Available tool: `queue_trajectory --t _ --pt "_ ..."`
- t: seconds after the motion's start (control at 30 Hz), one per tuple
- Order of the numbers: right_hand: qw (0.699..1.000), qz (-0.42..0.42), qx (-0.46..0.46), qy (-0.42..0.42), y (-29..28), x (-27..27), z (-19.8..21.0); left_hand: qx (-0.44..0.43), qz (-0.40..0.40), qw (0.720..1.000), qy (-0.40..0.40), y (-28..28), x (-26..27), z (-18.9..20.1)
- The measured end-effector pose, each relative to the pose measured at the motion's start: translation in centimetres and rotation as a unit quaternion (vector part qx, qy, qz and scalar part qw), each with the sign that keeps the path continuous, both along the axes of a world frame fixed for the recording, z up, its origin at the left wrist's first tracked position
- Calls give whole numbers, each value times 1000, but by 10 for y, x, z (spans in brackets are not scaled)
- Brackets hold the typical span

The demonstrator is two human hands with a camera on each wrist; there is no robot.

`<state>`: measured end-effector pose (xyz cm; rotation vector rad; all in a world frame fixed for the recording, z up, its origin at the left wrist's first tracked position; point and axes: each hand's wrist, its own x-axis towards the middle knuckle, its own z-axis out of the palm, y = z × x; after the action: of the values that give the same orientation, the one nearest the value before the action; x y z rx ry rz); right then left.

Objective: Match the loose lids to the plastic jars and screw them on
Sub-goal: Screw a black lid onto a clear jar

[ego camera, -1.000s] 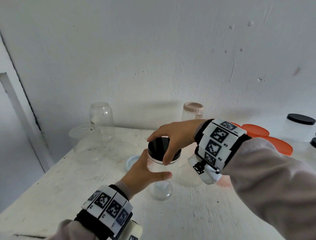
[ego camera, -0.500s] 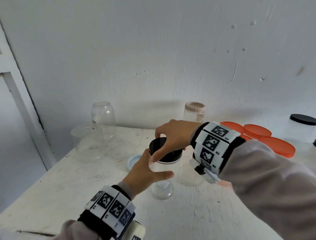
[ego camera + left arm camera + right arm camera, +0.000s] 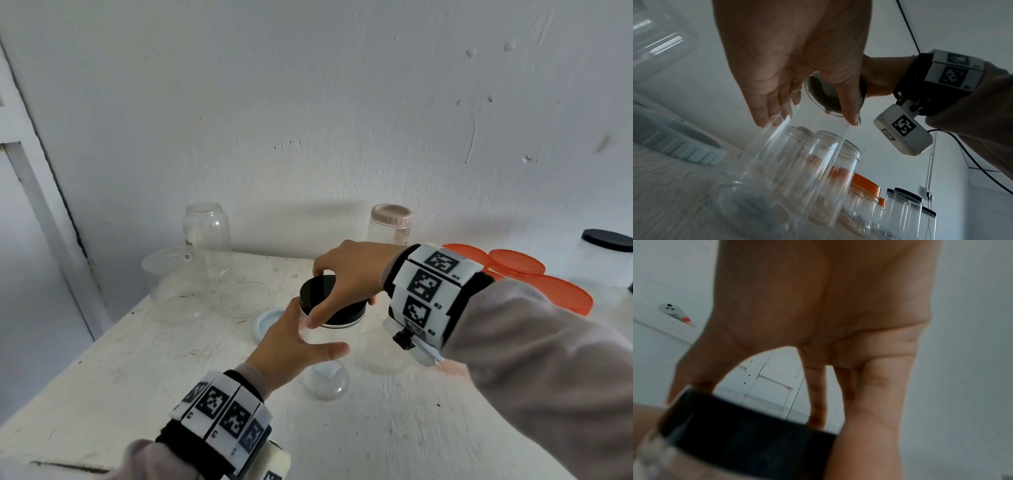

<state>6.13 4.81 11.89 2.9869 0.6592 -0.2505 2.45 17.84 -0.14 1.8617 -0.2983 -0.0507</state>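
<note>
A clear plastic jar [image 3: 325,363] stands on the white table [image 3: 137,377], near its middle. On its mouth sits a black lid [image 3: 318,291]. My right hand [image 3: 346,284] comes from above and grips the lid's rim with thumb and fingers; the right wrist view shows the fingers [image 3: 875,402] curled over the black lid [image 3: 748,439]. My left hand [image 3: 294,346] wraps the jar's side just under the lid. In the left wrist view the left hand [image 3: 807,118] has its thumb and fingers spread round the jar [image 3: 793,162].
A second open clear jar [image 3: 380,346] stands right behind the held one. A pale blue lid [image 3: 269,322], a clear lid [image 3: 245,298] and clear tubs [image 3: 174,281] lie to the left. At the back stand an open jar [image 3: 207,236] and a pink-lidded jar [image 3: 390,222]. Orange lids [image 3: 548,291] and a black-lidded jar [image 3: 606,260] are right.
My right hand has turned on the black lid, its wrist swinging round; the thumb now lies lower on the front rim. The left hand keeps its hold on the jar.
</note>
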Motion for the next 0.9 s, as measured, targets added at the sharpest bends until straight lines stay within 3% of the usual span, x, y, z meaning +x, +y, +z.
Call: queue_trajectory --t 0.1,0.3,0.7,0.9 --pt "1000 -14 2 -3 0 0 -3 4 -2 1000 4 1 1 0" --pt "996 9 -16 83 -2 6 7 8 -1 1000 7 1 2 0" --pt "1000 -23 17 -4 2 0 -6 5 8 1000 5 1 3 -4" --pt "997 14 -30 77 -3 -1 5 16 1 1000 6 2 6 -4"
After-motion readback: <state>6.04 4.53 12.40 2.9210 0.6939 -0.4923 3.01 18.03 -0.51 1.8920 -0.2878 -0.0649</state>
